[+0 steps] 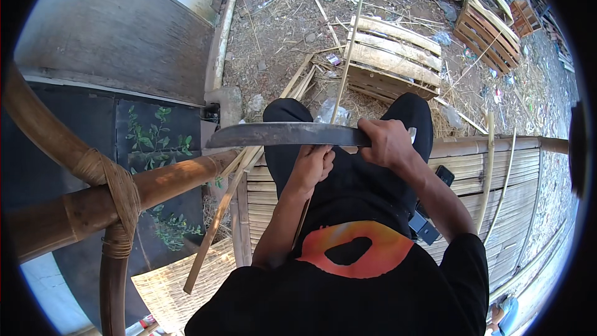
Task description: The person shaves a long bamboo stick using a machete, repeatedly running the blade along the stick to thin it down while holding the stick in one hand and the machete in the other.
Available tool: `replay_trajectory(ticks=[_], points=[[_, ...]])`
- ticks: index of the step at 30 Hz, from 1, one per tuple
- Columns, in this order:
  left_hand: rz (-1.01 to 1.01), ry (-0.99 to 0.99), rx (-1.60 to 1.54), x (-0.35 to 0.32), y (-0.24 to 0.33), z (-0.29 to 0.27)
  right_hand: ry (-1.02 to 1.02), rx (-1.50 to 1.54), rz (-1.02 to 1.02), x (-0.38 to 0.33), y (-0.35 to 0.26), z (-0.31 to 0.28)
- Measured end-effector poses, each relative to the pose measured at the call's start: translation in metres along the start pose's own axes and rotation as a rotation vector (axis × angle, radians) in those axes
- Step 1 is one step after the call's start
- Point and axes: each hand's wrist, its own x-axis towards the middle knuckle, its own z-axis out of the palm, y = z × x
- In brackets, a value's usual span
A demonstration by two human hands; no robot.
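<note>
Right hand (387,142) gripping knife (283,134) over bamboo strip (346,56)

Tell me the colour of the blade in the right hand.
Dull dark grey, worn metal blade, seen in the head view.

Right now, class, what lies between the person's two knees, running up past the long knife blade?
In the head view, a thin bamboo strip runs between the knees, crossing the knife blade; the left hand holds it just below the blade.
</note>
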Motion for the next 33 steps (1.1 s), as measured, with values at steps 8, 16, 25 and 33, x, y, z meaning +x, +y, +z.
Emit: replay_trajectory(ticks=[8, 16, 25, 33], points=[[-0.028, -0.041, 0.040, -0.024, -0.019, 0.002, -0.050, -0.122, 0.230, 0.012, 0.025, -0.016], [-0.176, -0.121, -0.012, -0.043, -0.042, 0.002, 0.271, -0.091, 0.491, 0.031, 0.112, -0.059], [-0.140, -0.076, 0.065, -0.033, -0.028, 0.007, -0.330, -0.175, 0.089, -0.004, 0.010, -0.037], [-0.273, -0.128, 0.006, -0.060, -0.049, -0.009, 0.017, -0.128, 0.492, 0.022, 0.103, -0.056]])
